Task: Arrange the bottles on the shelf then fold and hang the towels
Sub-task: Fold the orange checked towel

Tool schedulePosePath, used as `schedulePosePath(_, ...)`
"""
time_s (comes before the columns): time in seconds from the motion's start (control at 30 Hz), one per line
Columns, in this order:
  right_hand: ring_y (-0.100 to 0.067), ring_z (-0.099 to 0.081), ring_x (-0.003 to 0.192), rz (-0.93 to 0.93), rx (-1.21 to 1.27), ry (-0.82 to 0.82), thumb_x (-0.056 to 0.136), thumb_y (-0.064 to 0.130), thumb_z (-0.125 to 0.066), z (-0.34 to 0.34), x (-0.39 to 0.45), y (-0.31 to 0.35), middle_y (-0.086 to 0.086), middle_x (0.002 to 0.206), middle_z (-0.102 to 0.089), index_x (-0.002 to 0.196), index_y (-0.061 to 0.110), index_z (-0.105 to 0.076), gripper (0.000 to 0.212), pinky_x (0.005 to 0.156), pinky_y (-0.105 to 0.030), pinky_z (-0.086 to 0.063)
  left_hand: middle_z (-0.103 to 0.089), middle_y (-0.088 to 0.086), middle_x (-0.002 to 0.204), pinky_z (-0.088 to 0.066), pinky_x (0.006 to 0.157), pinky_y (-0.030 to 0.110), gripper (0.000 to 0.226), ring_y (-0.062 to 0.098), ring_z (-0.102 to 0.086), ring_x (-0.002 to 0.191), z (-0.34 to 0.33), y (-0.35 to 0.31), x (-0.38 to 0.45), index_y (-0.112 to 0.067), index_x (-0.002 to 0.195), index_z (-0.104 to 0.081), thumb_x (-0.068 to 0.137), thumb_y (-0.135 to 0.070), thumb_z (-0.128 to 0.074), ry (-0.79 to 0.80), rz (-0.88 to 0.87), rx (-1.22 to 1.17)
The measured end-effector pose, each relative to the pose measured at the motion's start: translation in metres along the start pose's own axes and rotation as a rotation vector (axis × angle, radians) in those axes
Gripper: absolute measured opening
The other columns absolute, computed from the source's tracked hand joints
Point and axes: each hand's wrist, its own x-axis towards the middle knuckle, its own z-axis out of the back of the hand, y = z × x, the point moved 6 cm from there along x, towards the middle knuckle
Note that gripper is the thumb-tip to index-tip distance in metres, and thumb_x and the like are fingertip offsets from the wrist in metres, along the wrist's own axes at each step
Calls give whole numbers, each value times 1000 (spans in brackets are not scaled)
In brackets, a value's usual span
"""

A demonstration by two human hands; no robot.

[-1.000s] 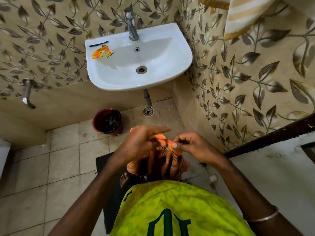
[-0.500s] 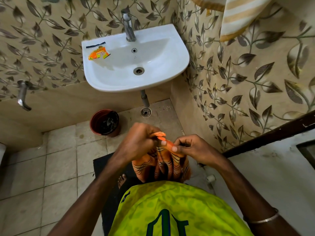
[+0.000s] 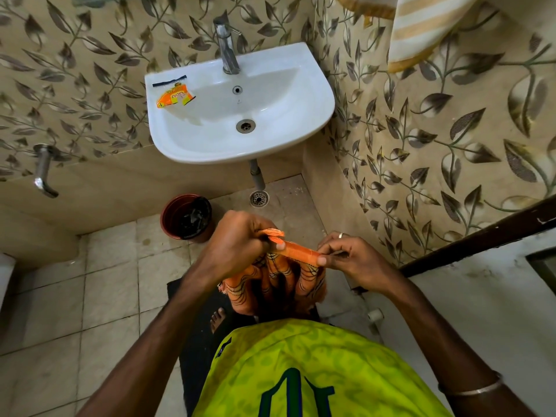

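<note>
An orange towel (image 3: 279,281) with thin dark lines hangs in folds in front of my waist. My left hand (image 3: 237,245) grips its fringed top corner in a fist. My right hand (image 3: 349,260) pinches the top edge a short way to the right, so a tight orange band runs between the two hands. A cream and yellow striped towel (image 3: 421,28) hangs on the wall at the upper right. No bottles or shelf are in sight.
A white sink (image 3: 313,94) with a steel tap (image 3: 227,46) is fixed to the leaf-patterned wall ahead; an orange sachet (image 3: 174,97) lies on its rim. A red-brown pot (image 3: 186,218) stands on the tiled floor below. A dark mat (image 3: 195,341) lies underfoot, a wall tap (image 3: 43,173) at left.
My hands have drawn slightly apart, stretching the towel's top edge between them. More of the towel hangs unfolded below. The view shifted a little.
</note>
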Motion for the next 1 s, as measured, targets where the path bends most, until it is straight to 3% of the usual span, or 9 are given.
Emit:
schedulePosePath(0.13,-14,-65,85,-35,101,32,91,28,-69,-4,-2,0,-1,88,-71,97,11,-75,19,77,-28,-51,-77,-6,82,-62,67,43,11,7,-72,73,6,0,1,-17,90,-80,79,-19,-81,-18,5,37)
schedulePosePath(0.3,-22,-64,79,-41,48,16,89,37,-73,-5,2,1,-16,88,-72,92,18,-77,20,71,-37,-49,-77,-7,87,-63,71,35,14,3,-72,76,9,10,5,-20,96,-79,81,-18,-80,3,26,177)
schedulePosePath(0.43,-11,-68,83,-34,21,28,93,22,-72,-8,5,11,-7,90,-76,91,18,-78,8,77,-31,-51,-72,-8,119,-56,89,22,45,3,-68,102,-9,12,4,-26,126,-66,83,-20,-78,87,-7,319)
schedulePosePath(0.53,-4,-68,83,-21,-62,73,94,21,-71,-15,10,20,7,87,-76,90,23,-78,8,77,-26,-50,-64,-12,133,-53,97,25,61,2,-62,117,-35,4,3,-30,136,-59,79,-21,-81,194,-61,182)
schedulePosePath(0.7,5,-62,72,-26,-77,56,94,23,-71,-12,11,29,15,77,-71,88,25,-76,8,68,-15,-43,-75,-8,107,-60,83,37,39,2,-70,95,-49,-1,5,-24,119,-72,80,-21,-80,203,-82,-23)
schedulePosePath(0.77,2,-61,71,-26,-42,64,93,26,-72,-12,8,29,6,80,-73,90,24,-78,7,66,-16,-43,-76,-6,97,-60,78,39,29,3,-71,88,-47,-1,7,-20,108,-75,79,-22,-81,173,-84,22)
schedulePosePath(0.87,-18,-57,69,-23,27,76,89,34,-76,-14,4,26,-18,84,-69,90,19,-78,16,63,-31,-43,-75,-7,87,-61,73,39,17,3,-71,80,-42,-2,8,-19,95,-76,80,-24,-81,121,-95,90)
schedulePosePath(1.0,-12,-64,74,-88,74,66,84,32,-79,-10,-3,11,-1,77,-71,85,17,-78,15,69,-32,-48,-75,-4,81,-60,70,43,12,7,-72,76,-29,0,9,-17,85,-76,79,-26,-81,45,-67,53)
